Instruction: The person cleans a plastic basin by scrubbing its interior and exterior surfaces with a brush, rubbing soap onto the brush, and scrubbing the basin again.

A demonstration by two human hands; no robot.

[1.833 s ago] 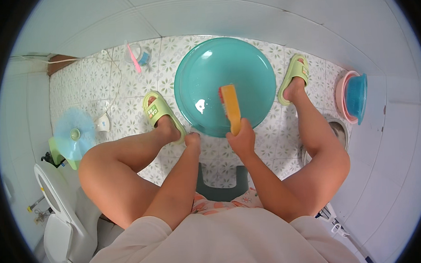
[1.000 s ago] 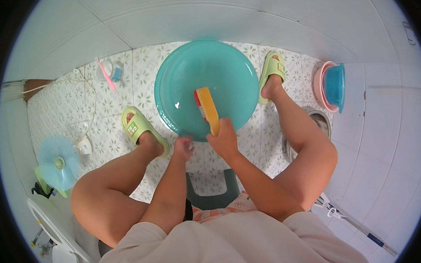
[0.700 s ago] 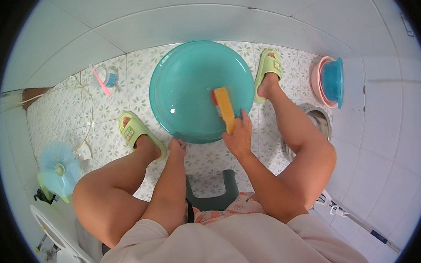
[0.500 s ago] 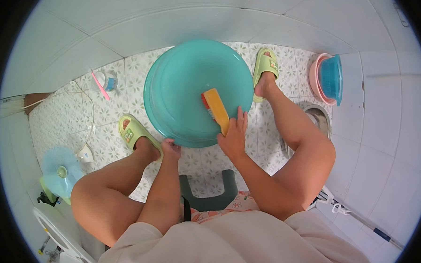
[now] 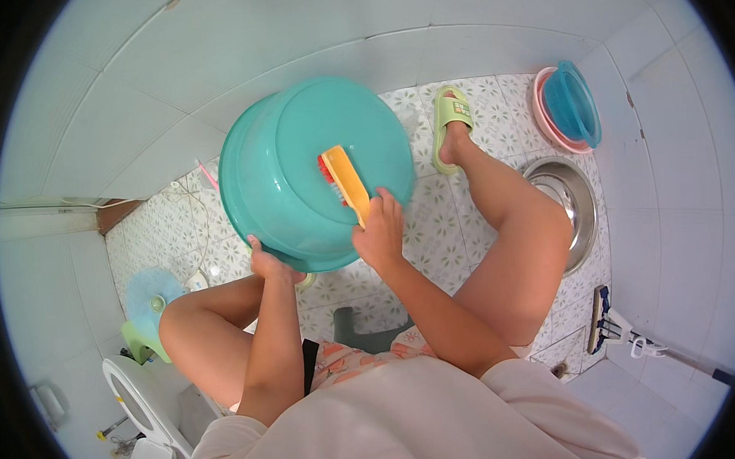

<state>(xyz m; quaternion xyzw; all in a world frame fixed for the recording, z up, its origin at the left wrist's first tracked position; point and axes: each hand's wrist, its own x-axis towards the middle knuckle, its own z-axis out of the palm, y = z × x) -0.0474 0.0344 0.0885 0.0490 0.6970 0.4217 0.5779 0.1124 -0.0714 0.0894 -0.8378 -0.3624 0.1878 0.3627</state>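
Observation:
A large teal plastic tub (image 5: 297,126) is tipped up between my legs, its round bottom turned up and its wide rim toward the left. My left hand (image 5: 272,261) is closed on the rim at the near left, thumb on the outside. In my right hand (image 5: 380,233) is a scrubbing brush (image 5: 345,180) with a yellow back and red and white bristles. I grip it by its handle, and its bristles are at the tub's bottom, facing left. Some fingers of that hand reach past the handle beside the tub's surface.
Nested pink and blue basins (image 5: 574,110) stand at the right wall, near a steel basin (image 5: 576,212). A squeegee mop (image 5: 605,322) lies at lower right. On the left are a toilet (image 5: 137,404), a blue round cover (image 5: 153,292) and a cord on the tiled floor.
The tub has tilted and shifted left, showing more of its side wall. Both hands have moved left with it; the brush has stayed in my right hand. The view has shifted.

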